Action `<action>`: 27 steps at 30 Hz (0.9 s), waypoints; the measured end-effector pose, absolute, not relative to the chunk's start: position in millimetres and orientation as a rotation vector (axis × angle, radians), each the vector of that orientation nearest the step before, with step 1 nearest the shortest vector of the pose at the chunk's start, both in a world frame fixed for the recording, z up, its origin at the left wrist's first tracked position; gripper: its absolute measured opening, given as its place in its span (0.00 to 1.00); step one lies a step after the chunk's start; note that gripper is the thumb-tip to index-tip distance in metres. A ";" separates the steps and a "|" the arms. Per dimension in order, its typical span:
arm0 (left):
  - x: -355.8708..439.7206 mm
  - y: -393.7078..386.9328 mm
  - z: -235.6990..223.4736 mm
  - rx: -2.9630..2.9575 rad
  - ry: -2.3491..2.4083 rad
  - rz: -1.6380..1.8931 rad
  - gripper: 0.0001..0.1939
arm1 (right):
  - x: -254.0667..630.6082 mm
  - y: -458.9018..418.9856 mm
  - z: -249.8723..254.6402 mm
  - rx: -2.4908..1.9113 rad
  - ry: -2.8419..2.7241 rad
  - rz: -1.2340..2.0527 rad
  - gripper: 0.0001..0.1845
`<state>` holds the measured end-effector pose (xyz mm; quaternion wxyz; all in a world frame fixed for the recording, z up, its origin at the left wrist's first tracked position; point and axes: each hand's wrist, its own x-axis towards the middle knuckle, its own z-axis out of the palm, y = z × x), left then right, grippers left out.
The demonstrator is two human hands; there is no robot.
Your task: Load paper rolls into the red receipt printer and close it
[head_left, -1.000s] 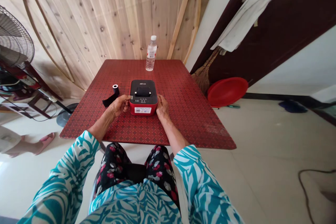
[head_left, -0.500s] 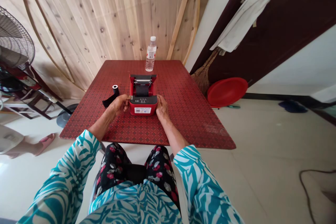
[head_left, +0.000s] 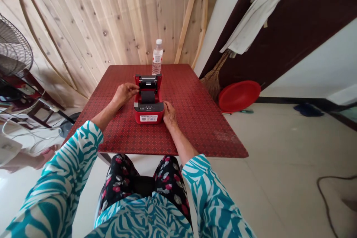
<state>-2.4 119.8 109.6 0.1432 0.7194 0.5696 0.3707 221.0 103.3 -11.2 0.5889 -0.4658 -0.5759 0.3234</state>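
Observation:
A red and black label printer (head_left: 149, 116) stands on the table in front of me, a white sticker on its front. Its lid (head_left: 148, 81) is raised, and a black roll (head_left: 148, 97) shows inside the body. My left hand (head_left: 125, 94) is closed, thumb and fingers pinched at the left edge of the lid. Against the right side of the printer body, my right hand (head_left: 170, 114) grips with bent fingers. The black ribbon roll that stood to the left of the printer is now hidden behind my left hand and forearm.
A water bottle (head_left: 157, 57) stands behind the printer on the red patterned table (head_left: 200, 126). A fan (head_left: 13, 50) is at the left, near a person's foot (head_left: 47, 155). To the right are a broom (head_left: 214, 80), a red basin (head_left: 240, 96) and a hanging white cloth (head_left: 251, 22).
My left hand has moved from the printer's front left corner up to the lid's left edge. The lid stands more open. My right hand remains on the printer's right side.

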 end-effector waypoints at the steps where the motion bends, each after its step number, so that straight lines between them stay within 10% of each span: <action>1: -0.7 125.6 112.2 2.165 1.638 0.964 0.10 | 220.8 103.2 -10.8 -1.084 -1.344 0.759 0.21; 17: 49.6 144.7 137.9 2.671 1.477 -0.352 0.20 | 219.1 105.0 -6.3 -1.115 -1.331 0.791 0.17; 27: 58.1 145.3 141.5 2.584 1.508 -0.417 0.23 | 219.7 103.8 -6.4 -1.106 -1.333 0.797 0.17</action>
